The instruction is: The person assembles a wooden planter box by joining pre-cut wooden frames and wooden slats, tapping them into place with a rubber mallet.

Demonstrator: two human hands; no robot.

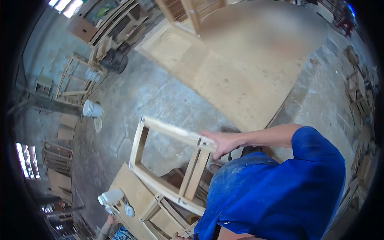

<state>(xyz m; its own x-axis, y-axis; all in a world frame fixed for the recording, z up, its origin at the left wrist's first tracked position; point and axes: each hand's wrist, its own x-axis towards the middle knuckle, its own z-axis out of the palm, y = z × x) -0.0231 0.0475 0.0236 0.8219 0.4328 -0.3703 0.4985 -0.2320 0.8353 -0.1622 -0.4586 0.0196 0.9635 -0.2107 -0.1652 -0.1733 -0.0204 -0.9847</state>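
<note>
My right hand is closed around a corner of a pale wooden frame, beside the joint where a double crossbar meets the rail. The frame is four-sided and held tilted, its far end raised above the concrete floor. Its near end runs behind my blue shirt. My left hand does not show. Below it, a smaller wooden frame lies over a plywood board. At the bottom edge, a partly cut-off hand, apparently another person's, touches that smaller frame.
White bottles stand on the plywood board, near a co-worker's sleeve. A large plywood platform lies ahead, with a slatted wooden piece at its back. A white bucket and wooden frames line the left side.
</note>
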